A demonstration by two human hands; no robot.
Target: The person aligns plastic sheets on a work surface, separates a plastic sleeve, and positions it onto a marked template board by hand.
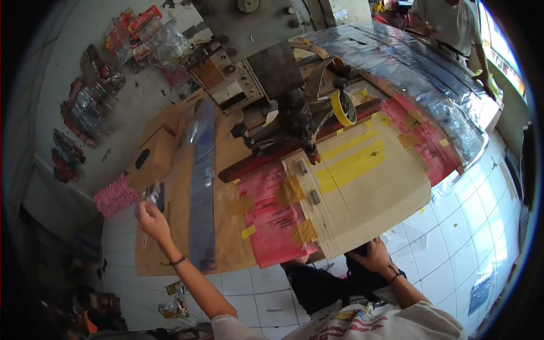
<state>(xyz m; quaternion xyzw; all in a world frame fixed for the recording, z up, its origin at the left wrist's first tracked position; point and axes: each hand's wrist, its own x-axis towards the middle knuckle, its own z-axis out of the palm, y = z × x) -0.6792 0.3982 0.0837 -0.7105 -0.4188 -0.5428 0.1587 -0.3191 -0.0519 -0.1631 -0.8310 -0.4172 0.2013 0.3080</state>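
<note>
My left hand (152,221) is at the left end of the table, fingers pinched together beside a small shiny, clear piece (153,192) that is too small to name. Whether the fingers grip it cannot be made out. A strand of pale beads (145,241) hangs just below this hand. My right hand (374,258) lies on my dark-clothed leg at the table's front edge, fingers stretched out and holding nothing. Before me on the table is a beige board (374,198) with yellow tape strips, small metal clips and red sheeting on both sides.
Behind the board stands a dark press-like machine (297,116) with a yellow-rimmed round part (343,107). A control box (229,79) sits near the wall. Clear plastic (391,48) covers the far tabletop, where another person (447,28) stands. Pink packing material (116,195) lies left.
</note>
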